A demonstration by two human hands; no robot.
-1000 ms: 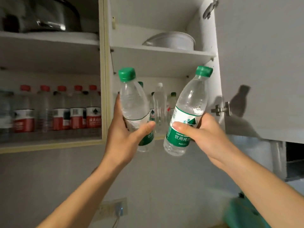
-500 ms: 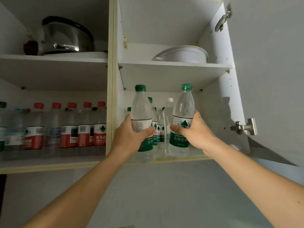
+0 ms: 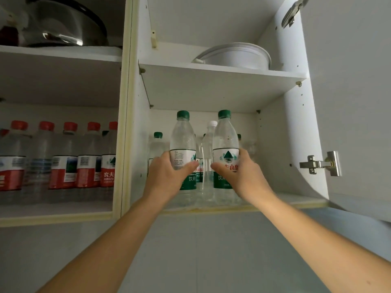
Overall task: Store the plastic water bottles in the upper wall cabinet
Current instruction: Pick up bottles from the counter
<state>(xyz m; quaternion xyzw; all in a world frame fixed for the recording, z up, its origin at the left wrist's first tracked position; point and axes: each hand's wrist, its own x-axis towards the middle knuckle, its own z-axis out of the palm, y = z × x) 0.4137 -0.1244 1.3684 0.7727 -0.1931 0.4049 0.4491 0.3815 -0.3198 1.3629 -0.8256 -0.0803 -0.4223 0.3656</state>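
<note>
Gripping green-capped bottles: left hand (image 3: 167, 178), right hand (image 3: 243, 176); red labels (image 3: 108, 172) read 农夫.

Both forearms are bare to the frame edge, with no sleeves, left hand (image 3: 167, 178) and right hand (image 3: 246, 176) unadorned.

Two gripped bottles (image 3: 183, 144) at cabinet shelf (image 3: 304, 200)

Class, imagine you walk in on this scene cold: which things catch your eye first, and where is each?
Two green-capped bottles stand upright at the front of the lower right shelf, one in the left hand, one in the right hand. A row of red-capped bottles fills the left compartment. A white bowl sits on the shelf above.
</note>
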